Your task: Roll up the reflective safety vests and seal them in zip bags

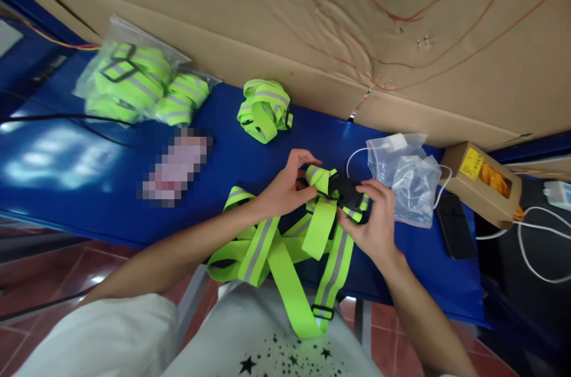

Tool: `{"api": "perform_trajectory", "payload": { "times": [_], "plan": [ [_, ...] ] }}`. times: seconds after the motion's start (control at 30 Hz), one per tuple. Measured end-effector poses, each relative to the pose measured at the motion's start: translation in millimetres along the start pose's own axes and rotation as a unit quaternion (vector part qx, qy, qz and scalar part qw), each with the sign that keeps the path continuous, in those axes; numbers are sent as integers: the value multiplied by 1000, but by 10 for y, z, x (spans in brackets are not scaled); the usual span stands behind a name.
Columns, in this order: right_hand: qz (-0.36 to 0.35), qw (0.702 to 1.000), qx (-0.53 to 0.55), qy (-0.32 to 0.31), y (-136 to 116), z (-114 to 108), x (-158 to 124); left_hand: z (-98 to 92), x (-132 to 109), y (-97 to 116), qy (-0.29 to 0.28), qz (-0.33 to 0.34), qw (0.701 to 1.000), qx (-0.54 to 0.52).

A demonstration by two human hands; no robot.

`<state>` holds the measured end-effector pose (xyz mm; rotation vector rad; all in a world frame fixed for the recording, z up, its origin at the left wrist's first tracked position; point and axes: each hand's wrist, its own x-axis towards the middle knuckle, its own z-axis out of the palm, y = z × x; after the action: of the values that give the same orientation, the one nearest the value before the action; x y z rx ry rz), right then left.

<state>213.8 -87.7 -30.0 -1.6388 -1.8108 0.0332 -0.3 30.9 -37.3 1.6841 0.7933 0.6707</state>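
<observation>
A brown cardboard panel (178,2) rises along the far side of the blue table (223,127) in front of me. My pale shirt (250,329), printed with dark stars, shows below the near edge. The yellow-green reflective strap (252,255) lies in loose, crossing loops on the near part of the table, and one loop drops past the edge in front of my shirt. Its upper end is between my two hands.

At the far left sits a clear zip bag (154,88) of folded yellow-green straps, with a smaller bag (182,97) of the same touching its right side. At the far right, a small cardboard box (484,187) with orange contents lies tilted. Just left of it is a clear plastic pouch (414,192) with a white cable.

My left hand (283,189) has thumb and index finger closed narrowly on the folded strap end. My right hand (375,225) grips the black fastener beside it, thumb below and fingers above. A rolled strap bundle (264,109) rests by the panel, well apart from my hands. A black phone (455,226) lies near the pouch. The black fastener (345,189) is too blurred to make out exactly; a little black slider (323,312) sits on the hanging loop.
</observation>
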Motion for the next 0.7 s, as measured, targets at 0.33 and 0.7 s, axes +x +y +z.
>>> {"api": "perform_trajectory", "payload": {
  "times": [0.33, 0.7],
  "plan": [
    [-176, 980, -42, 81, -95, -264, 42, 54, -131, 612, 43, 370, 851, 371],
    [-257, 964, 35, 52, -396, -557, 161, -101, -307, 966, 21, 331, 859, 390]
  ]
}}
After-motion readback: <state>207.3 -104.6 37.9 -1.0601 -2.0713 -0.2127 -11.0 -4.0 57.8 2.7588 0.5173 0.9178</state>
